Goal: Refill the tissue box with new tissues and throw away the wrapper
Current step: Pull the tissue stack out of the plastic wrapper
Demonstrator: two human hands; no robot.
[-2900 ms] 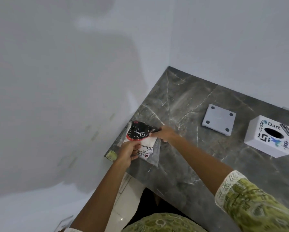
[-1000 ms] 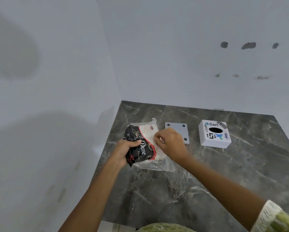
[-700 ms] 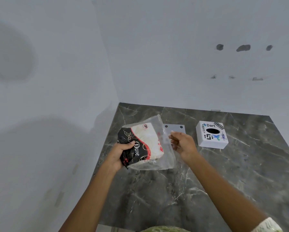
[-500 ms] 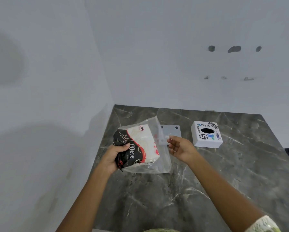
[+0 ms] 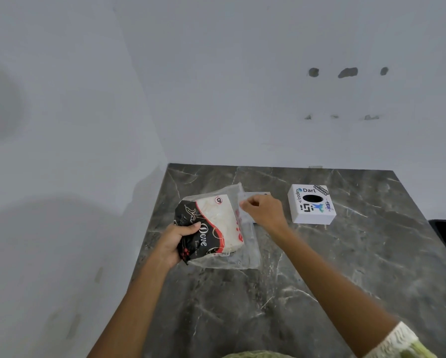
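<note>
- Step in hand: opening the pack (image 5: 211,228), judged; tissues not yet out, box (image 5: 312,204) not yet refilled.
- Left hand (image 5: 176,242): one, fingers closed round the pack's dark end, held just above the surface (image 5: 320,280).
- Right hand (image 5: 264,211): one, fingertips pinching the clear wrapper flap (image 5: 245,223) at the pack's 3 o'clock edge.
- Pack: one, at about 9 o'clock of the box, well apart.
- Box: one, white, stickered, oval slot up, on the surface.
- Base plate (image 5: 258,194): one, grey, mostly hidden behind the right hand, between pack and box.
- Next move, judged: pull the flap open while the left hand holds firm; thin film may tear unevenly.
</note>
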